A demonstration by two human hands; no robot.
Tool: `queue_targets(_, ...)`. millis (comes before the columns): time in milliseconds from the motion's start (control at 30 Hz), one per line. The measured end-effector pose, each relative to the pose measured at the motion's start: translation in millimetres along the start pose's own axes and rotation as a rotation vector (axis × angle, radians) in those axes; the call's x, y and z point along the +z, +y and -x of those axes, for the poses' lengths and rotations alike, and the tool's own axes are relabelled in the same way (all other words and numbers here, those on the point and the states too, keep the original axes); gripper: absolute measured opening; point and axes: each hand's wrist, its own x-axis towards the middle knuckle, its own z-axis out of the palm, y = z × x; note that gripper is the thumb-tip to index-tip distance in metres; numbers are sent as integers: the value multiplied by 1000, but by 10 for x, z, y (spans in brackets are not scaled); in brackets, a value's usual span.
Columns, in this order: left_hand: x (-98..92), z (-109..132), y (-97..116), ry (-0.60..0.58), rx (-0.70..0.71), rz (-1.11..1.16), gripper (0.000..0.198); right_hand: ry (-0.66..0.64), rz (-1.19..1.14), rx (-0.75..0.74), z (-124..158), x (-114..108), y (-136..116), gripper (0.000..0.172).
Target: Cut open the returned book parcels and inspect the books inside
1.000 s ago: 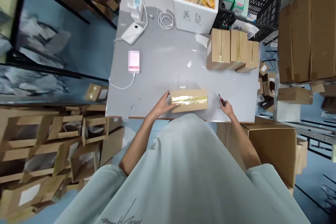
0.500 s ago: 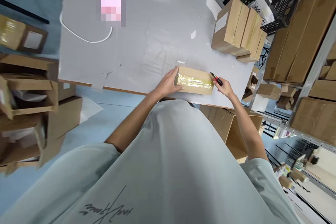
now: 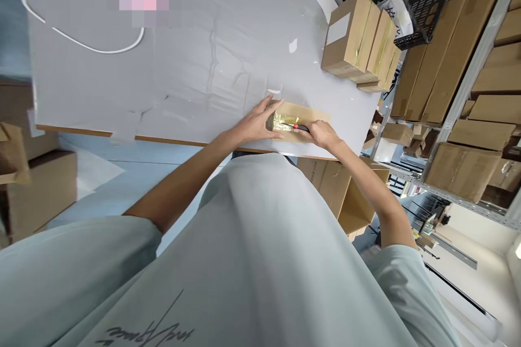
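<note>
A small cardboard box (image 3: 304, 110) with shiny clear tape (image 3: 281, 119) along its top lies near the table's front edge. My left hand (image 3: 256, 122) grips its left end, thumb on the near side and fingers on the far side. In my right hand (image 3: 323, 134) is a black and red box cutter (image 3: 302, 128), closed in the fingers. Its tip points left, over the taped top near the left end. Whether the blade is in the tape I cannot tell. My right hand covers part of the box's right half.
Several taped cartons (image 3: 353, 38) stand at the table's far right, beside black plastic crates (image 3: 427, 0). A white cable (image 3: 109, 51) lies at the left. An open carton (image 3: 342, 190) sits below the front edge. Shelving with boxes (image 3: 464, 171) rises at the right.
My right hand has moved the box cutter leftward along the tape, from the box's right end toward its left. My left hand stays on the left end. The view has shifted.
</note>
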Motion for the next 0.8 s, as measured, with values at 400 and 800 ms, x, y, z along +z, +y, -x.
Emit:
queue_targets(400,16,-29,-44,-25,22,17,142,-54,55,79,-98,-114,-271,76)
queue_targets(800,-9,-20,-14,-33,17,-8,140,-30,95,53,-134,-212,-377,78)
